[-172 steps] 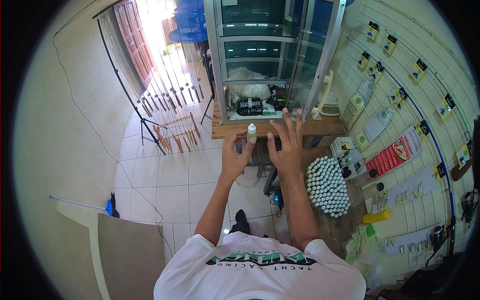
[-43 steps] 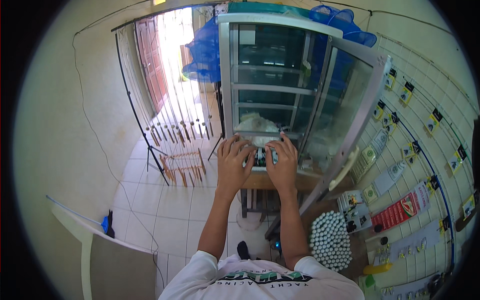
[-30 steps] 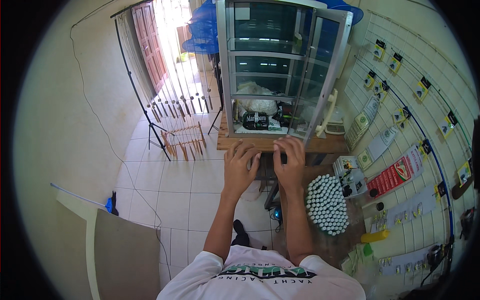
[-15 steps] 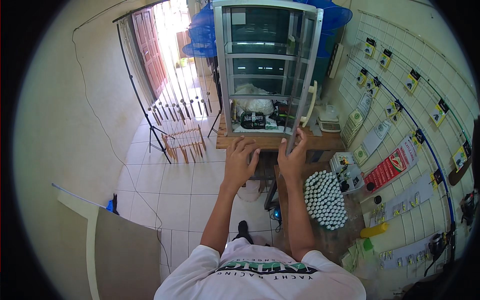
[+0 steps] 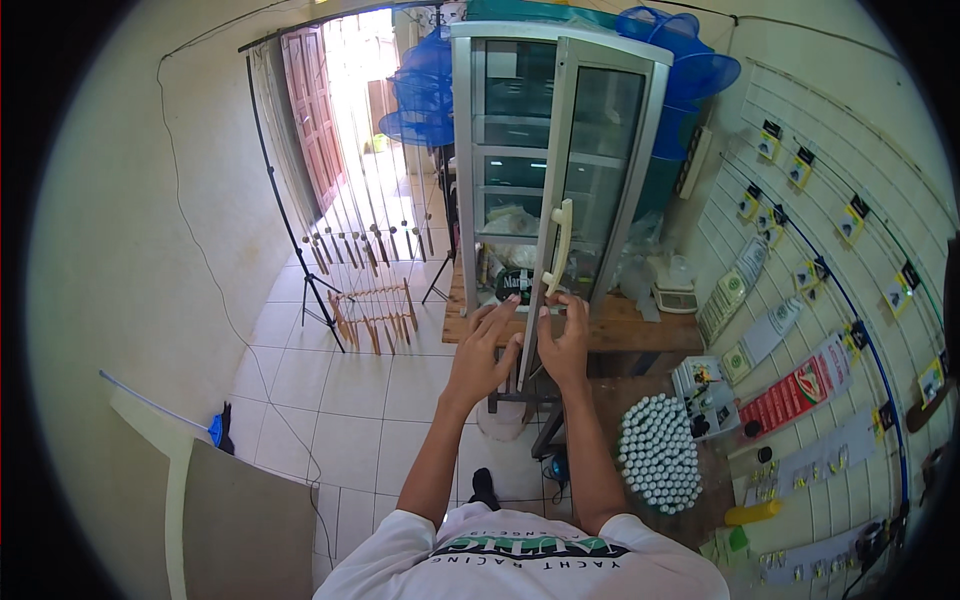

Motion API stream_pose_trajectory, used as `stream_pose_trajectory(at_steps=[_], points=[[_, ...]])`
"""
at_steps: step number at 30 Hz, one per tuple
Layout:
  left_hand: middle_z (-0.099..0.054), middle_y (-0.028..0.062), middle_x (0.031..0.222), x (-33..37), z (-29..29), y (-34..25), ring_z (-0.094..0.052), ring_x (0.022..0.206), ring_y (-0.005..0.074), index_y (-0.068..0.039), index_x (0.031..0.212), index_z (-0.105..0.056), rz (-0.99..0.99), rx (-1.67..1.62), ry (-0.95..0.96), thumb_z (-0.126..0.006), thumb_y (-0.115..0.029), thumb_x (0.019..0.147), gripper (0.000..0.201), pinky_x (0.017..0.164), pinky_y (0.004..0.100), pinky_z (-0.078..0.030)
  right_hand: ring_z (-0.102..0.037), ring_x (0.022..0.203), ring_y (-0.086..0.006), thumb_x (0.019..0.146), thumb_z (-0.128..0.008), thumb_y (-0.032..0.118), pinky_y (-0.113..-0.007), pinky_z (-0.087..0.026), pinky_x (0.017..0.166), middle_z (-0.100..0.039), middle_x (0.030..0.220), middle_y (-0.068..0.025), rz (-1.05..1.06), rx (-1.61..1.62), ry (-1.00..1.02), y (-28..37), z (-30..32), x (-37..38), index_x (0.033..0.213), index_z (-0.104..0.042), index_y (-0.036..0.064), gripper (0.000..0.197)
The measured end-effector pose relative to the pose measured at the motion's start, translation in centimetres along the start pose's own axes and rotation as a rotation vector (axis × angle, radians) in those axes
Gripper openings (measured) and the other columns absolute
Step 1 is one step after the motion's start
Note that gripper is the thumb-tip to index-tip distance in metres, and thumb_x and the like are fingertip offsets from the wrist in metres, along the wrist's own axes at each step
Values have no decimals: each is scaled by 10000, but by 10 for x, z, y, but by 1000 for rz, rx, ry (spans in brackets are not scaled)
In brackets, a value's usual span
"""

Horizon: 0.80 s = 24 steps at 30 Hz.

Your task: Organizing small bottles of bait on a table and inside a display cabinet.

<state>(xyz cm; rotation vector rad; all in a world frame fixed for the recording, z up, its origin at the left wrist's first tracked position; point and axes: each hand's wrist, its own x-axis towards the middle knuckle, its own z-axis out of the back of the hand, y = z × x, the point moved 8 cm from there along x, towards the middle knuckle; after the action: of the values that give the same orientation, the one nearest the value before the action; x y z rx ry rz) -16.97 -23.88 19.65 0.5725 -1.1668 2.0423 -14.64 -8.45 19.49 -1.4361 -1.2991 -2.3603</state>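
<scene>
A metal-framed glass cabinet (image 5: 462,180) stands before me, its hinged glass door (image 5: 605,130) partly open and angled toward me. A cream pull handle (image 5: 560,245) runs along the door's free edge. That edge comes down between my two hands. My left hand (image 5: 482,350) is raised on its left side, fingers apart, holding nothing. My right hand (image 5: 565,345) is just below the handle, thumb and fingers spread, against or very close to the door frame; contact is unclear. Behind the door, on the lowest shelf, lie a dark packet (image 5: 515,284) and clear plastic bags (image 5: 512,222).
The cabinet rests on a wooden table (image 5: 640,335). To the right are many white-capped small bottles (image 5: 660,455), a white divided box (image 5: 708,400) and a small scale (image 5: 675,290). A wire rack (image 5: 730,190) hangs with packets. Fishing rods (image 5: 370,240) stand at left.
The cabinet door has swung leftward from wide open to partly open, now covering more of the front. My right hand moved left with it; the view has shifted slightly.
</scene>
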Motion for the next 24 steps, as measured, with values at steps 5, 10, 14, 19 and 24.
stream_pose_trajectory(at_steps=[5,10,14,19,24], points=[[-530,120,1421,24,0,36,-464,1286,357,-36,1417,-482,-61,-11,30,-606,-123,924,516,1085,446,-386,-492,1114,-360,848,-617,36,-458,-414,941,-543,1176,-166,95,-87,-29,-9,-42,24,1039,-616,15,192],[-523,120,1430,51,6,83,-455,1301,353,-23,1421,-474,-23,-69,6,-592,-103,921,521,1092,443,-381,-440,1218,-380,828,-616,19,-486,-382,1009,-502,1267,-166,140,-129,20,-23,-84,49,1032,-642,43,207],[-510,119,1446,73,4,116,-446,1311,349,-23,1431,-465,-15,-99,21,-588,-87,908,542,1097,442,-378,-395,1296,-398,814,-609,9,-513,-349,1075,-480,1323,-174,148,-195,18,-38,-109,63,1056,-657,65,253],[-499,124,1455,92,-4,148,-422,1340,351,-35,1457,-438,-28,-82,6,-581,-81,900,577,1100,443,-376,-358,1340,-406,809,-593,-1,-518,-336,1095,-445,1411,-187,192,-245,34,-55,-133,71,1116,-665,71,324],[-445,128,1501,106,-13,173,-361,1390,361,-56,1472,-425,-1,-80,39,-570,-108,910,583,1118,455,-350,-323,1385,-417,820,-562,-3,-511,-318,1118,-407,1491,-188,222,-313,62,-72,-151,77,1229,-658,94,431]])
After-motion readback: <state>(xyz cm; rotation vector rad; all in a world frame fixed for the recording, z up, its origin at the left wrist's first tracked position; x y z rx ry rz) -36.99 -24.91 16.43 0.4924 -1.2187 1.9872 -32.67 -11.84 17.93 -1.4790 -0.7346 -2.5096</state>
